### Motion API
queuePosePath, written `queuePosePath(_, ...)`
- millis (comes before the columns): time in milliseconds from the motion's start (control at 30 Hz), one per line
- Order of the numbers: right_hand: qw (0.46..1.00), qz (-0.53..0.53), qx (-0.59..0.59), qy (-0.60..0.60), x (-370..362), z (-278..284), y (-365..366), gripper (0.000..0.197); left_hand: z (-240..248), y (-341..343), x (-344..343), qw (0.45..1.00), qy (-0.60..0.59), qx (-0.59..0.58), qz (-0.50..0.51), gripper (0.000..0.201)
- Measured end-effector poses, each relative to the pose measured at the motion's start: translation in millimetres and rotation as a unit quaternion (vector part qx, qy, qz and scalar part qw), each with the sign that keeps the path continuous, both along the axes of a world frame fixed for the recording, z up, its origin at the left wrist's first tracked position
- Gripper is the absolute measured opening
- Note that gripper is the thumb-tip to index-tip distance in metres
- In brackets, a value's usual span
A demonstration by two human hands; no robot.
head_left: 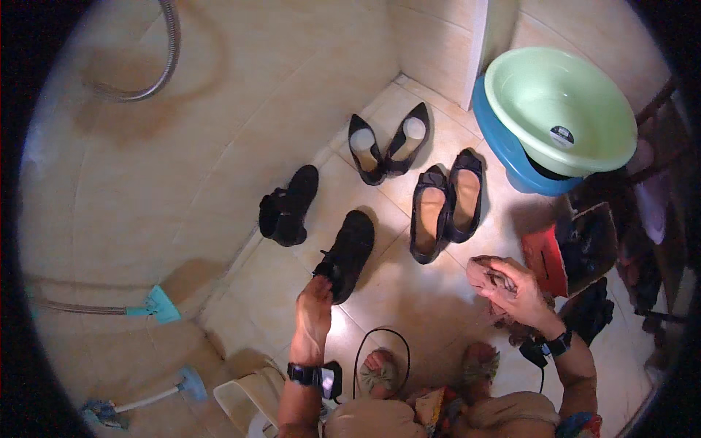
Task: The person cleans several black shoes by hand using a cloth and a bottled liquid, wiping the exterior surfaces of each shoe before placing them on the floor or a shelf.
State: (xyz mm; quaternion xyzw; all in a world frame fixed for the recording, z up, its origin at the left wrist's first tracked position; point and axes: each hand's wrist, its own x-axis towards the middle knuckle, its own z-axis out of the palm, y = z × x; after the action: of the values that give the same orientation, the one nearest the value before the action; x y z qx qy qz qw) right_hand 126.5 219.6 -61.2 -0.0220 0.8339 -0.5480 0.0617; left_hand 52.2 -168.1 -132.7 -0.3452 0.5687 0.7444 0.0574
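My left hand [314, 301] grips the heel end of a black lace-up shoe [352, 252], its toe pointing away from me. The other shoe of that pair [290, 208] stands to the left, close to the wall. Out to the right, my right hand [517, 290] is closed around a crumpled pinkish-brown cloth [480, 273], apart from the shoes. Beyond my hands are black pointed shoes [407, 143] with pale heel pads inside. Nearer to me sits a pair of black flats [429, 213] with bows and tan insoles.
A light green basin [584, 95] rests in a blue basin [504, 157] at the far right. Below them is an open red box [546, 259] with dark contents. A black cable [382, 331] loops near my feet. A turquoise-headed tool [157, 305] is by the left wall.
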Motion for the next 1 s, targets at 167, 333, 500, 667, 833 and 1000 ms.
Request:
queuePosePath(167, 0.997, 0.055, -0.058, 0.021, -32, 57, -5, 0.048, -37, -15, -22, 0.612, 0.171, -0.606, -0.479, 0.022)
queuePosePath(333, 0.994, 0.064, -0.074, -0.038, -63, 119, -10, 0.047, -93, -11, -43, 0.74, 0.184, -0.491, -0.421, 0.026)
queuePosePath(500, 0.995, 0.042, -0.088, -0.028, -106, 131, -35, 0.04, -69, 9, -48, 0.815, 0.214, -0.413, -0.345, 0.028)
queuePosePath(667, 0.973, 0.136, -0.019, 0.187, -142, 101, -81, 0.042, 14, 35, -51, 0.867, 0.283, -0.322, -0.256, 0.03)
queuePosePath(833, 0.858, 0.123, 0.133, 0.48, -142, 111, -141, 0.047, 111, 68, -67, 0.844, 0.387, -0.27, -0.256, 0.031)
queuePosePath(1000, 0.81, 0.21, 0.125, 0.533, -126, 77, -176, 0.056, 129, 78, -52, 0.743, 0.481, -0.372, -0.28, 0.046)
